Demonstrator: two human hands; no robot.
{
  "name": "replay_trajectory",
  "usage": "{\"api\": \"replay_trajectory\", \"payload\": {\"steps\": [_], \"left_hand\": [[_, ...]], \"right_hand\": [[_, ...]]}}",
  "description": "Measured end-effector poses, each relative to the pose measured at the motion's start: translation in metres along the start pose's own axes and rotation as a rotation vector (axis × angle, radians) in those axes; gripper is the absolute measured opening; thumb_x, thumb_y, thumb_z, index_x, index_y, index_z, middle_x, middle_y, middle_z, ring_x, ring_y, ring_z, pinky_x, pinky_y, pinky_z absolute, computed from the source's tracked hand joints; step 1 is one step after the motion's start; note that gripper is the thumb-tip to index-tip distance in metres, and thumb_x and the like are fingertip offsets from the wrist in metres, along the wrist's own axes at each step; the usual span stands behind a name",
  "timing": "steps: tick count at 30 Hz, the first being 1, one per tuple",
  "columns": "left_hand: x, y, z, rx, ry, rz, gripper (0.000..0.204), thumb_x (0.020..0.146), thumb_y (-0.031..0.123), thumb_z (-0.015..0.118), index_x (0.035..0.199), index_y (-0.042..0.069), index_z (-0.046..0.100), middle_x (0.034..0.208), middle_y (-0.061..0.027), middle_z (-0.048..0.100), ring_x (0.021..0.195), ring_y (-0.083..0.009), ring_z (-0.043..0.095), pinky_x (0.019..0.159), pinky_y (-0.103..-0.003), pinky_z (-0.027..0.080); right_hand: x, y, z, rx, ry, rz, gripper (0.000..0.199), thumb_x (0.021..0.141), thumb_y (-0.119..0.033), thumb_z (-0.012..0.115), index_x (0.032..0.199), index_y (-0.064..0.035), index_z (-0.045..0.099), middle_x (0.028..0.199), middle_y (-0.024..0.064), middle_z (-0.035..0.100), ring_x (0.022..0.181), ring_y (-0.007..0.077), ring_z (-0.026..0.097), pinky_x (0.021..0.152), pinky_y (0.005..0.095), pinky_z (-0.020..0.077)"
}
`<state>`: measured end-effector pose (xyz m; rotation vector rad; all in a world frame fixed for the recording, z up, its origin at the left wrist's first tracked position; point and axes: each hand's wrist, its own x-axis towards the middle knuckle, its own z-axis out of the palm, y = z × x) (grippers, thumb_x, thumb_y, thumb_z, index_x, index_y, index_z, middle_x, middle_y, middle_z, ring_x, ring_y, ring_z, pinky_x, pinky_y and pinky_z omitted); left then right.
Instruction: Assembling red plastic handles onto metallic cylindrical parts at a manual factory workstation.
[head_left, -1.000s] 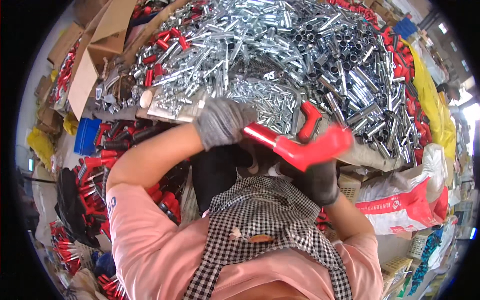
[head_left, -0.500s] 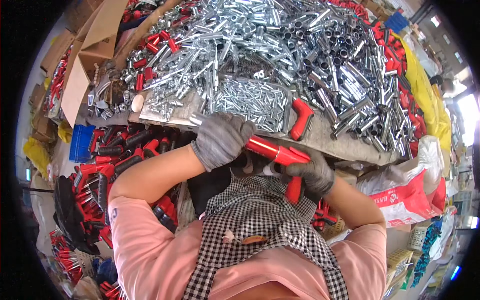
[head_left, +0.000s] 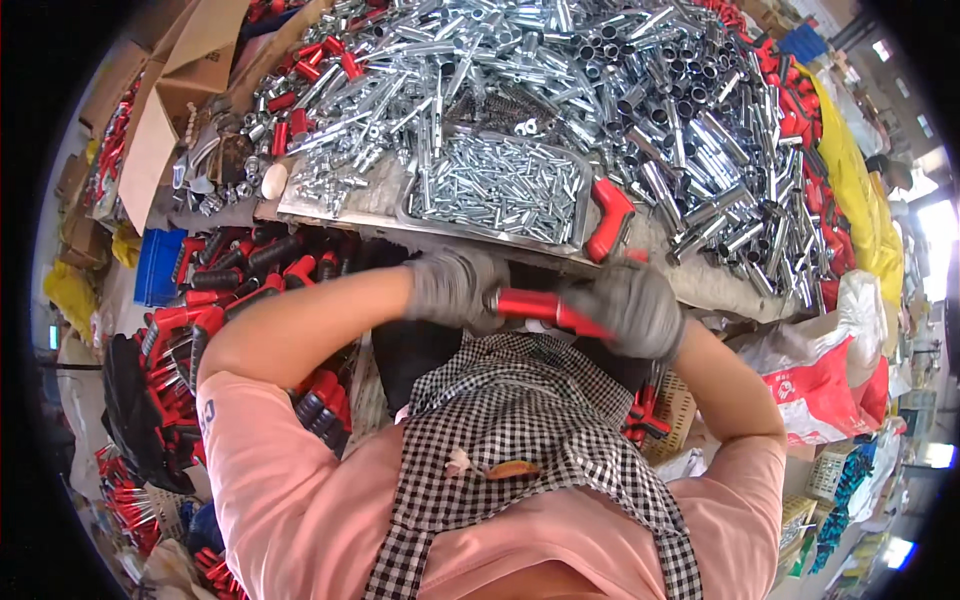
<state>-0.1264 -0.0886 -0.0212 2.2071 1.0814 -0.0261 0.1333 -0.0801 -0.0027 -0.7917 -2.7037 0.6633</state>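
Observation:
Between my hands, over my lap, is a red pistol-shaped tool (head_left: 528, 303) with a glossy tubular body, lying about level. My left hand (head_left: 455, 288), in a grey glove, is wrapped round its left end, which the fingers hide. My right hand (head_left: 632, 308), gloved alike and blurred by motion, grips the handle end and covers most of it. Just beyond my right hand a red-and-black pistol grip (head_left: 608, 220) rests on the bench edge. Beside it stands a clear tray (head_left: 408, 208) filled with small silver pins.
A large heap of silver tubes (head_left: 640, 110) covers the bench (head_left: 690, 280). Red-and-black handles (head_left: 225, 280) are piled at my left, near an opened cardboard box (head_left: 195, 70). A red-and-white sack (head_left: 820, 390) stands at my right, below yellow sacking (head_left: 850, 170).
The tool's handle, which hung down toward my lap, is now covered by my right hand. My right hand has moved up and forward; my left hand has shifted slightly down and right.

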Motion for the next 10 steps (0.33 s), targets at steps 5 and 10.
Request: {"api": "replay_trajectory", "payload": {"steps": [5,10], "left_hand": [[-0.001,0.012,0.009,0.371,0.19,-0.187,0.025,0.08,0.027,0.06,0.088,0.003,0.062,0.071,-0.0151,0.064,0.063,-0.0282,0.062,0.059,-0.036,0.05],[0.005,-0.008,0.015,0.449,0.479,-0.022,0.033,0.075,0.031,0.068,0.088,0.001,0.063,0.076,-0.0138,0.065,0.066,-0.0248,0.063,0.059,-0.035,0.05]], "right_hand": [[-0.021,0.004,0.039,1.33,-0.087,0.709,0.045,0.064,-0.016,0.071,0.104,-0.0009,0.059,0.079,0.008,0.06,0.066,0.0214,0.058,0.065,0.0336,0.0506],[-0.002,-0.009,0.015,1.356,0.101,0.551,0.048,0.069,-0.008,0.07,0.114,0.0003,0.056,0.074,0.006,0.059,0.064,0.0199,0.059,0.063,0.0344,0.0501]]}}
